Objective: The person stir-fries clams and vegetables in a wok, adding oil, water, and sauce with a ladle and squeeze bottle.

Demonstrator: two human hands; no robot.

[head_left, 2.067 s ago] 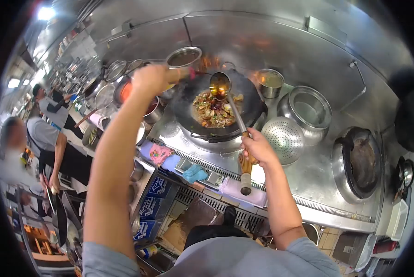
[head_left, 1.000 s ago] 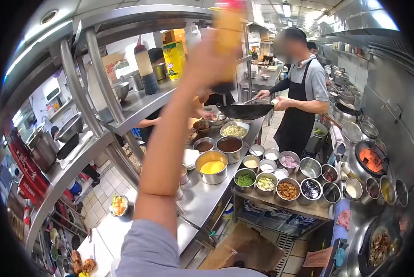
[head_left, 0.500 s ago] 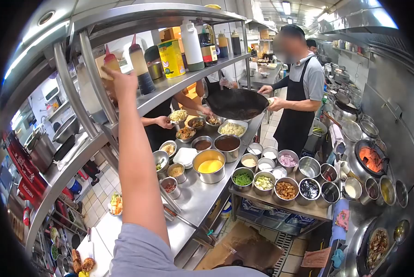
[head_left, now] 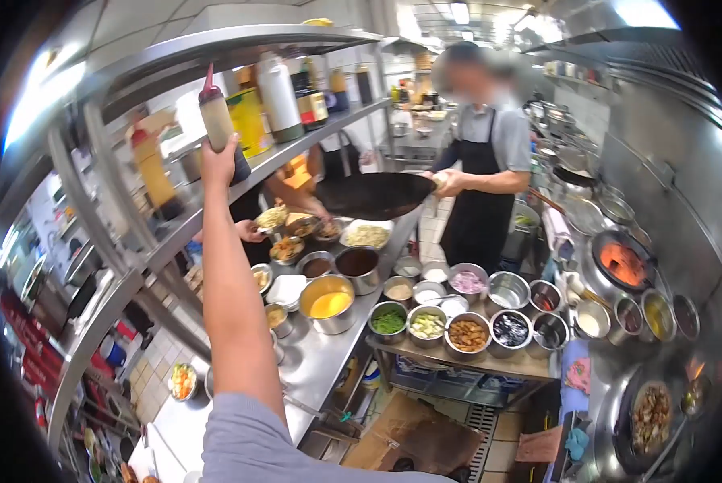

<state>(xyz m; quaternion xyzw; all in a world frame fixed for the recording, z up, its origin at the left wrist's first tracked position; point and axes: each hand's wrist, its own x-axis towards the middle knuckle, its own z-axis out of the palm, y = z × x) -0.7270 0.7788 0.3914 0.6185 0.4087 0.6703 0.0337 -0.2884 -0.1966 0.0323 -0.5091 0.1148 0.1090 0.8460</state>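
Note:
My left hand [head_left: 219,163] is raised to the metal shelf [head_left: 292,143], its fingers wrapped round a squeeze bottle [head_left: 217,117]. This bottle has a pink nozzle, a pale upper part and dark contents low down. To its left stands another squeeze bottle [head_left: 153,173] with a red top and yellowish-brown contents. Just right of my hand is a yellow tin [head_left: 250,121], followed by a white bottle [head_left: 279,97] with a dark green base. I do not see my right hand.
A co-worker [head_left: 477,161] holds a large black wok [head_left: 377,196] across the counter's far end. Another person's hand [head_left: 252,231] is behind the shelf post. Several ingredient pots, including one of yellow liquid [head_left: 327,304], stand below. Stoves with a food-filled wok [head_left: 651,414] line the right.
My left hand has gone from the red-topped squeeze bottle to the pink-nozzled one beside it and now grips it. The view has shifted, and the co-worker still holds the wok.

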